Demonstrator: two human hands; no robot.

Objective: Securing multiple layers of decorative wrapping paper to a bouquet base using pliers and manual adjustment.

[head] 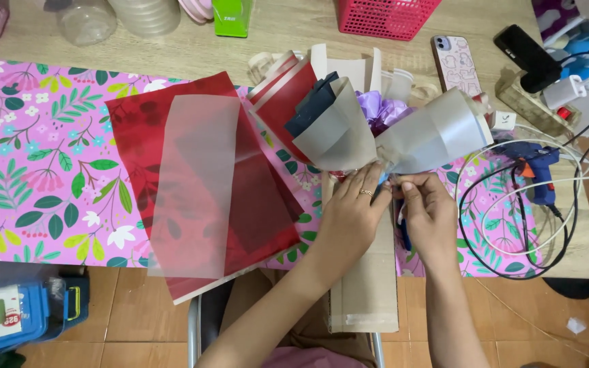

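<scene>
A bouquet (pixel 369 129) of purple flowers (pixel 381 109) wrapped in grey, dark blue and red paper lies on the table with its stem end toward me. My left hand (pixel 354 204) grips the gathered neck of the wrapping from the left; a ring shows on one finger. Pressed against the same neck from the right, my right hand (pixel 425 204) pinches something small there that I cannot make out. Both hands touch each other at the bouquet's base. A strip of brown cardboard (pixel 366 286) runs from under the hands toward me.
Red and translucent white wrapping sheets (pixel 199 184) lie on a pink floral table cover (pixel 42 157). A blue glue gun (pixel 536 167) with looped cables (pixel 512 225), a phone (pixel 455 61), a red basket (pixel 386 15) and jars (pixel 86 20) sit around. A blue box (pixel 15 317) stands on the floor.
</scene>
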